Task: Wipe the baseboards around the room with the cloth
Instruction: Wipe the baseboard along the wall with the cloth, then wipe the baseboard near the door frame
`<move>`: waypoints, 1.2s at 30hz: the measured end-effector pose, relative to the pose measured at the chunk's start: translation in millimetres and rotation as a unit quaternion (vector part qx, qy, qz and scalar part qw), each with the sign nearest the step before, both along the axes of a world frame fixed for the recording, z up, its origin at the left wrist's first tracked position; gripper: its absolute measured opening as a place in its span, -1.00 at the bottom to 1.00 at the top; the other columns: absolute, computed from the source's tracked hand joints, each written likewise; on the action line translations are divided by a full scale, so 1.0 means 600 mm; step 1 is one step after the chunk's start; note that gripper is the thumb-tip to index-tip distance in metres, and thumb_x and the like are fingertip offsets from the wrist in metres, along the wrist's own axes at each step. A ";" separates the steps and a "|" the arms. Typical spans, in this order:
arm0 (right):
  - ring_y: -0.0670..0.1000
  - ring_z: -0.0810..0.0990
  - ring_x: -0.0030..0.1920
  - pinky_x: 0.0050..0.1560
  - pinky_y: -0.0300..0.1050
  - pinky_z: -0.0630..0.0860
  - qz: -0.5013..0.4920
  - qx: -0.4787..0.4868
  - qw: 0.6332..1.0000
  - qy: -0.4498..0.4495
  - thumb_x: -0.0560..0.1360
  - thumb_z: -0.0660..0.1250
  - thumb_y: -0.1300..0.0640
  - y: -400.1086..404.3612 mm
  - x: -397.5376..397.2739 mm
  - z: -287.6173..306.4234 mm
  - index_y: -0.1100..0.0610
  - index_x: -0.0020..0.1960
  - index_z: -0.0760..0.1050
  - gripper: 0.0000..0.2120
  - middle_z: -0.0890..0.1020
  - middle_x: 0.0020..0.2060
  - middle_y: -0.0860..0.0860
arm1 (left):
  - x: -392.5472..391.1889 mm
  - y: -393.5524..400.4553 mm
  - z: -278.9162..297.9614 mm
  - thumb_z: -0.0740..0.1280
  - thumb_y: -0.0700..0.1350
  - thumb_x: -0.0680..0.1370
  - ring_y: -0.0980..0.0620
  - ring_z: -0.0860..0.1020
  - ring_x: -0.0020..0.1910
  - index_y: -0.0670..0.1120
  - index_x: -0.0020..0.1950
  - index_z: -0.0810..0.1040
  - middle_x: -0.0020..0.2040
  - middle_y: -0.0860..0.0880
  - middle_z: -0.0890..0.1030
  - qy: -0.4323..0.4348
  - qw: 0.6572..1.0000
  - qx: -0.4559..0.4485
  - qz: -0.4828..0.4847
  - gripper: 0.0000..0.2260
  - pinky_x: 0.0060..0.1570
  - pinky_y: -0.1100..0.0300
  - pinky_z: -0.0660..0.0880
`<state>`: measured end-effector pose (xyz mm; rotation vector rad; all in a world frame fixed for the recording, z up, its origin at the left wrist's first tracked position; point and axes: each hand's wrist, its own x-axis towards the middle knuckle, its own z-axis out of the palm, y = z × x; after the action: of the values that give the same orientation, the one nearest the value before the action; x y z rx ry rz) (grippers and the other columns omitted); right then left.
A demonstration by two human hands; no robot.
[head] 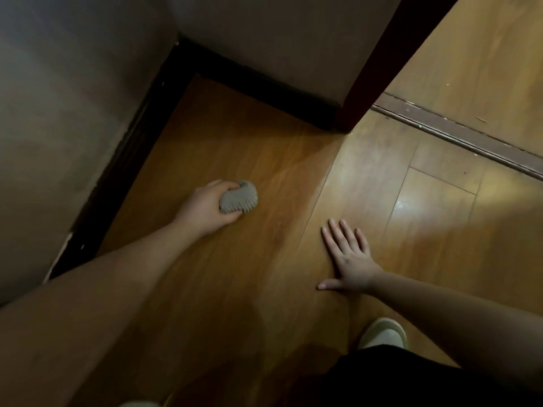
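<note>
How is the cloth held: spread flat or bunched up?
Bunched up. The cloth forms a rounded grey wad in the left hand, whose fingers curl round it above the floor.

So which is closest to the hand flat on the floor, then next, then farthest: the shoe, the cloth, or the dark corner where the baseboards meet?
From the right hand:
1. Shoe, just below it, toward the person.
2. Cloth, to its left, in the left hand.
3. Baseboard corner, far up at the walls.
</note>
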<state>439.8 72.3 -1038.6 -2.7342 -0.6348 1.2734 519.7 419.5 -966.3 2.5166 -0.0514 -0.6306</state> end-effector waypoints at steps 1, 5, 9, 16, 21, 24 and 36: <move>0.11 -0.57 0.44 0.44 0.16 -0.45 0.001 -0.005 1.000 0.004 0.26 0.09 -0.65 0.001 0.001 0.001 -0.03 0.47 -0.58 0.23 -0.54 0.45 0.01 | -0.017 -0.005 -0.003 0.54 -0.05 0.43 0.01 0.51 0.23 -0.03 0.37 0.50 0.28 0.00 0.53 0.006 1.000 -0.016 0.014 -0.47 0.18 0.20 0.39; 0.12 -0.59 0.42 0.45 0.18 -0.43 -0.003 -0.018 0.999 0.035 0.29 0.16 -0.60 0.006 0.013 0.015 -0.05 0.44 -0.62 0.22 -0.61 0.39 0.01 | -0.073 -0.032 0.018 0.57 -0.08 0.40 0.07 0.53 0.17 -0.04 0.33 0.55 0.23 0.02 0.56 0.016 0.995 -0.079 0.065 -0.49 0.10 0.24 0.39; 0.12 -0.54 0.45 0.48 0.14 -0.37 0.004 -0.056 0.998 0.041 0.36 0.20 -0.53 0.019 0.020 0.031 -0.07 0.38 -0.66 0.17 -0.62 0.36 0.00 | -0.120 -0.050 0.081 0.56 -0.05 0.41 0.19 0.48 0.12 0.01 0.32 0.55 0.17 0.14 0.53 0.003 0.988 -0.117 0.098 -0.51 0.06 0.29 0.40; 0.11 0.11 0.55 0.53 0.05 -0.05 -0.088 0.037 0.992 -0.082 0.60 -0.02 -0.31 0.080 0.000 0.185 -0.12 0.58 0.01 -0.39 0.14 0.57 0.06 | -0.175 -0.036 0.212 0.56 -0.05 0.42 0.14 0.51 0.15 0.01 0.32 0.54 0.20 0.08 0.55 0.023 0.985 -0.116 0.125 -0.51 0.11 0.20 0.48; 0.07 0.51 0.22 0.27 -0.07 0.35 -0.199 0.146 0.948 -0.200 0.64 0.14 -0.12 0.116 -0.049 0.375 0.10 0.21 0.55 -0.63 0.59 0.18 0.02 | -0.203 -0.046 0.357 0.54 -0.01 0.43 0.14 0.51 0.12 0.03 0.33 0.52 0.18 0.08 0.56 0.040 0.982 -0.106 0.151 -0.51 0.05 0.20 0.49; 0.07 0.54 0.15 0.20 -0.09 0.34 -0.249 0.193 0.926 -0.209 0.65 0.12 -0.11 0.123 -0.074 0.491 0.16 0.08 0.60 -0.59 0.62 0.10 0.02 | -0.213 -0.057 0.470 0.52 -0.02 0.45 0.18 0.48 0.08 0.03 0.34 0.51 0.14 0.11 0.51 0.045 0.981 -0.105 0.156 -0.53 -0.05 0.36 0.41; -0.27 0.18 0.45 0.40 -0.39 0.11 -0.246 0.377 0.892 -0.025 0.60 0.17 -0.11 0.113 -0.122 1.082 -0.08 0.50 0.26 -0.52 0.23 0.43 -0.27 | -0.276 -0.101 0.971 0.54 -0.08 0.43 0.40 0.46 0.13 0.01 0.33 0.52 0.16 0.19 0.50 0.053 0.980 -0.186 0.040 -0.51 0.09 0.55 0.34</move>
<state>366.5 140.1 -389.4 -2.0727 -0.3019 0.6439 354.2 359.1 -383.8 2.1128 -0.0264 -0.6538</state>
